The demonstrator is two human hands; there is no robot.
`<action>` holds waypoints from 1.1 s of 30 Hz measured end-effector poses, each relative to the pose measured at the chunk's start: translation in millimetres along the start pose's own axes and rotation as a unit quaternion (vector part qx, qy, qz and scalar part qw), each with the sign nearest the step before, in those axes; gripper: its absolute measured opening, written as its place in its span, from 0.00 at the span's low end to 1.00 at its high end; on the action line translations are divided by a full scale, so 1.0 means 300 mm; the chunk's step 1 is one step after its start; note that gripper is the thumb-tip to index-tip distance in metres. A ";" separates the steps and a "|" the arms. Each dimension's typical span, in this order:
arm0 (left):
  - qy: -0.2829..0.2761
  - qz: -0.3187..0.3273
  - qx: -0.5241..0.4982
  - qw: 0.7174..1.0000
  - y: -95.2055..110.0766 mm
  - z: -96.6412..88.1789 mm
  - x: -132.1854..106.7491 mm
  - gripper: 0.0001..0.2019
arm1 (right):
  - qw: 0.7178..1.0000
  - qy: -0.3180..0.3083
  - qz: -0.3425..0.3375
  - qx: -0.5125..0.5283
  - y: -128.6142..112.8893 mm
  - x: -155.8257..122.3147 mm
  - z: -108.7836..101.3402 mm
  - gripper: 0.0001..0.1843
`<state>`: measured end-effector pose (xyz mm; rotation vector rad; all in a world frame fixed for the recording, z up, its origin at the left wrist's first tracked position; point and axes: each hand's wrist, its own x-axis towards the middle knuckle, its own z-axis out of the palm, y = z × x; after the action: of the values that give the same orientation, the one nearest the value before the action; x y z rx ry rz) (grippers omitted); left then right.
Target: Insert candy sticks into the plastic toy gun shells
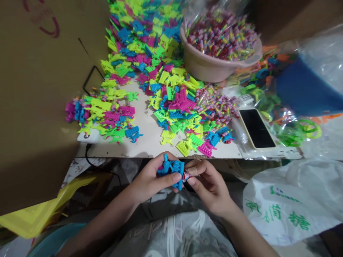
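White table [142, 123]: carries most of the stuff. Brown cardboard box [40, 107] fills the left side of the view. Main heap of plastic pieces [150, 46] (yellow, green, blue, magenta) runs from the back to the front edge. White bag [289, 200] with green handwriting sits at lower right, below table level. Pink tub [211, 67] at the back, right of centre, piled with wrapped items; more spill loose in front of it. Smaller mixed heap [107, 114] by the box.

Left hand [152, 178] and right hand [211, 184]: both grasping, in front of the table edge. Phone [257, 128]: face up on the table, screen dark. Blue piece [166, 166]: gripped in the left hand, thumb across it. Smallest: wrapped item [187, 175], pinched in the right fingertips against the blue piece's right side (can't tell whether it's seated).
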<state>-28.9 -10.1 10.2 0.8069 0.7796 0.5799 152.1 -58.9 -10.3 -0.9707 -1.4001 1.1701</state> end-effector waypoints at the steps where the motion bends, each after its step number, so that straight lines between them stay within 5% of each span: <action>1: 0.004 0.009 0.021 1.000 0.001 -0.001 0.002 0.19 | 1.000 -0.002 -0.003 -0.013 0.004 -0.004 -0.002 0.02; 10: 0.037 0.038 0.125 0.991 -0.017 0.007 0.006 0.19 | 0.973 -0.031 -0.069 -0.220 -0.015 0.001 -0.015 0.09; 16: 0.052 0.052 0.108 0.991 -0.044 0.002 0.007 0.22 | 0.946 -0.037 -0.102 -0.306 -0.026 0.023 0.006 0.12; 20: 0.042 0.049 0.122 0.990 -0.049 -0.015 0.003 0.21 | 0.952 -0.042 -0.094 -0.288 -0.005 0.017 0.006 0.12; 24: 0.038 0.063 0.211 0.975 -0.028 -0.055 0.009 0.20 | 0.977 -0.037 -0.013 -0.212 0.027 0.010 -0.015 0.06; 28: 0.175 0.155 0.363 0.902 0.059 -0.148 0.011 0.17 | 0.967 0.107 0.004 -0.233 0.076 0.003 -0.085 0.17; 31: 0.317 0.227 0.487 0.782 0.169 -0.258 0.004 0.15 | 0.919 0.184 -0.021 -0.347 0.106 0.000 -0.192 0.14; 33: 0.401 0.262 0.549 0.684 0.235 -0.344 0.006 0.15 | 0.852 0.207 -0.029 -0.480 0.116 0.004 -0.278 0.12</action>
<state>-121.2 73.9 20.0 2.0020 1.8131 1.0137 233.4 -37.9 -43.7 -1.7210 -1.6244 0.0932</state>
